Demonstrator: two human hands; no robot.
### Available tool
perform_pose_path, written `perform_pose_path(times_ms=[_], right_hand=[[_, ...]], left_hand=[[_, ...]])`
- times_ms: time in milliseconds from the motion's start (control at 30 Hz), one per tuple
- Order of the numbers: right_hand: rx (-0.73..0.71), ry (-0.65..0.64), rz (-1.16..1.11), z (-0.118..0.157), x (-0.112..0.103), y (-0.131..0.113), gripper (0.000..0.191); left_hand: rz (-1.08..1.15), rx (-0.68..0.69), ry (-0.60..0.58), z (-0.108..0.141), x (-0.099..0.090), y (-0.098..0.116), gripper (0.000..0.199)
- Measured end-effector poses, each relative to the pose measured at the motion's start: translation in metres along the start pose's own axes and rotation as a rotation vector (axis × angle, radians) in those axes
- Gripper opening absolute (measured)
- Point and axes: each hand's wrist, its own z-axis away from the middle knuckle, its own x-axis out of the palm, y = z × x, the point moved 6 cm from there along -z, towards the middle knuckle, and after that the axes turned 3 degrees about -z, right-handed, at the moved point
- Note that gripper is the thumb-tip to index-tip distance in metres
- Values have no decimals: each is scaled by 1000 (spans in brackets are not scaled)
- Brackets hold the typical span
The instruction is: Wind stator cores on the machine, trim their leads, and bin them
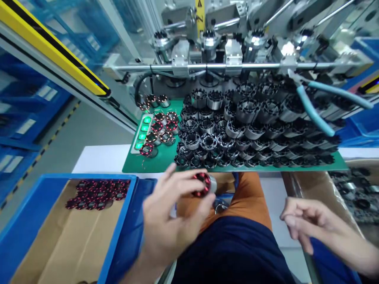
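Note:
My left hand (174, 213) grips a motor stator (201, 184) wound with red wire, between thumb and fingers, just in front of the green board's edge. At the lower right, my right hand (308, 221) is closed, its thumb against curled fingers; whatever they may hold is hidden. On the green board (160, 163), several wound stators (157, 126) stand at the left beside lit green buttons (142, 136). Bare stators (209, 140) are stacked in rows across the rest of it. Light-blue-handled cutting pliers (315, 110) lie on the right-hand stacks.
A blue bin (118, 236) lined with cardboard holds rows of red-wound stators (96, 193) at the lower left. More bare stators (355, 189) fill a box at the right. Behind the board runs a machine with a metal rail (213, 67) and several spindles.

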Motion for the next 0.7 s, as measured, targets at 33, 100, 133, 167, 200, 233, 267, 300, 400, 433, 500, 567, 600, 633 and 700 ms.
perform_pose_path(times_ms=[33, 100, 133, 167, 200, 233, 267, 300, 400, 433, 500, 567, 600, 633, 700], right_hand=[[20, -17, -22, -3, 7, 9, 53], [58, -70, -62, -11, 28, 28, 61], [71, -108, -71, -14, 40, 37, 66], [81, -144, -74, -16, 51, 45, 69], [87, -174, -71, -18, 59, 54, 72], [91, -199, -63, -20, 66, 61, 74], [93, -215, -60, -21, 70, 69, 76], [97, -222, -62, -22, 71, 76, 77], [98, -207, -80, -27, 64, 101, 78], [92, -190, -92, -29, 60, 110, 78], [73, -157, -122, -31, 53, 126, 78], [55, -132, -159, -31, 49, 136, 75], [53, -121, -173, -30, 49, 138, 74], [60, -113, -184, -29, 50, 139, 74], [104, -95, -204, -28, 55, 138, 79]], left_hand=[[-47, 11, 34, -16, -6, -3, 15], [-118, 57, 90, -49, -8, -10, 9], [-138, 89, 108, -65, -5, -13, 8], [-150, 119, 114, -79, 1, -16, 7], [-159, 144, 113, -92, 9, -19, 7], [-165, 160, 106, -102, 16, -23, 7], [-168, 167, 97, -110, 24, -26, 6], [-169, 167, 92, -115, 30, -28, 6], [-162, 166, 64, -116, 36, -27, 6], [-163, 175, 51, -112, 34, -25, 11], [-169, 187, 34, -99, 21, -25, 33], [-193, 156, 83, -80, -1, -39, 50], [-225, 122, 136, -69, -16, -51, 50], [-278, 79, 200, -56, -30, -68, 45], [-445, 2, 285, -33, -53, -103, 40]])
